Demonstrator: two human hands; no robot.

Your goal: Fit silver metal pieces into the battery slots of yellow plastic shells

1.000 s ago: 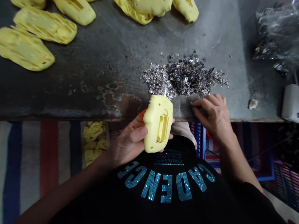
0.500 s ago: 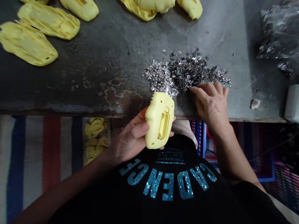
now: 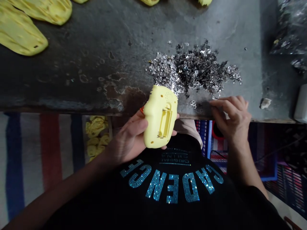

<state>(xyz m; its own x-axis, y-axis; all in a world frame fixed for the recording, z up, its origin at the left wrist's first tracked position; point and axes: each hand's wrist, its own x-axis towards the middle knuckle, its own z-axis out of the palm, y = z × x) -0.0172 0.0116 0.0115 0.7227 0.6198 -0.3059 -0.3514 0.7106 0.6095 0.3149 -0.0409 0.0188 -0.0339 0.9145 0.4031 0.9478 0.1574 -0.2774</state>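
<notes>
My left hand (image 3: 127, 140) holds a pale yellow plastic shell (image 3: 160, 116) at the table's front edge, with its rectangular battery compartment facing me. The top of the shell is close to a heap of silver and dark sequins (image 3: 194, 67) on the dark metal tabletop (image 3: 72, 73). My right hand (image 3: 233, 119) rests at the table edge to the right of the heap, its fingers curled. A small clump of sequins (image 3: 193, 103) lies to the left of those fingertips. I cannot tell whether the fingers pinch any sequins.
Flat yellow shells (image 3: 19, 32) lie at the far left of the table. A clear bag of sequins (image 3: 291, 25) and a white object (image 3: 301, 103) stand at the right. Below the edge are yellow pieces (image 3: 96, 137), a striped cloth (image 3: 31, 166) and a blue crate (image 3: 268, 159).
My right hand has moved right along the table edge, away from the heap. A small sequin clump now shows below the heap. The view has tilted, shifting the table upward.
</notes>
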